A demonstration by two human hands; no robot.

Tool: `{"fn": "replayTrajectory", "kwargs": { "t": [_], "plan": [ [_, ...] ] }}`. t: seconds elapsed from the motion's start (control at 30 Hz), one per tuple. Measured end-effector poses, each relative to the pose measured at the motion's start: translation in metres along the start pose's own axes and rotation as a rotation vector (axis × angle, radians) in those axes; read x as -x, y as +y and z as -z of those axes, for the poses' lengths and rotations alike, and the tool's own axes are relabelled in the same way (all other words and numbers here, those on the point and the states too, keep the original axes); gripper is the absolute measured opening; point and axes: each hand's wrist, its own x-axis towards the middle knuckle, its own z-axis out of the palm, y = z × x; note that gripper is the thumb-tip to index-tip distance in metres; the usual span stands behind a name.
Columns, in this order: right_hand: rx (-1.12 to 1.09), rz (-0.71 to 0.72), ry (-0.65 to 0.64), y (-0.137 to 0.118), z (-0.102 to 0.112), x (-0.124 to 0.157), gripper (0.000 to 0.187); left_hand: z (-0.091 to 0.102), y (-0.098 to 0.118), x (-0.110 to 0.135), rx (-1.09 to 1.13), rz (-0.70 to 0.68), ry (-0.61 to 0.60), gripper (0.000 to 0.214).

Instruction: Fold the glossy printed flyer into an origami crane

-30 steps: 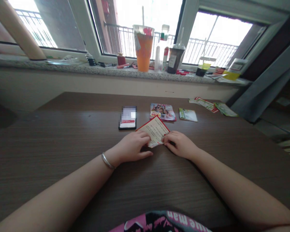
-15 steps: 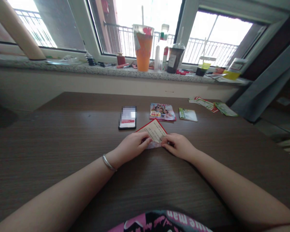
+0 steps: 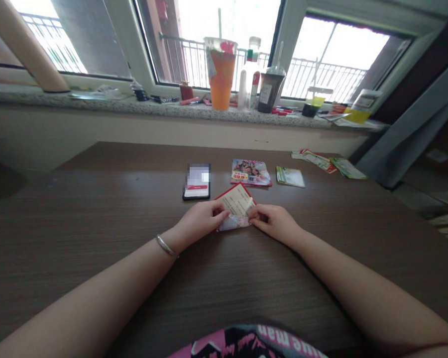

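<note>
A red-edged paper leaflet [image 3: 238, 204] lies partly folded on the dark wooden table [image 3: 97, 219], its printed inner side up and a coloured flap showing at its near edge. My left hand [image 3: 199, 221], a silver bangle on its wrist, pinches the leaflet's left side with curled fingers. My right hand [image 3: 274, 222] pinches its right side. Both hands rest on the table just in front of me.
A phone [image 3: 197, 182] lies behind the leaflet, with a colourful flyer [image 3: 251, 172], a green card [image 3: 290, 177] and more leaflets [image 3: 328, 163] to its right. The windowsill [image 3: 97, 105] holds an orange cup [image 3: 220, 73], bottles, a dark drink cup [image 3: 269, 89] and small items.
The leaflet has been folded smaller: its far corner has come down towards me, and a coloured flap now shows at the near edge. Both hands have shifted slightly away from me.
</note>
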Motion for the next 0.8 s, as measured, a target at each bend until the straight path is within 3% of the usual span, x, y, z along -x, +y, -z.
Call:
{"fn": "replayTrajectory", "kwargs": {
  "t": [0.57, 0.8],
  "plan": [
    [0.154, 0.215, -0.017, -0.0017, 0.0058, 0.0005, 0.011, -0.0030, -0.0029, -0.0014, -0.215, -0.079, 0.054, 0.019],
    [0.284, 0.228, -0.019, -0.0028, 0.0050, 0.0019, 0.016, -0.0015, -0.0018, -0.0009, -0.255, -0.076, 0.039, 0.017]
  ]
}}
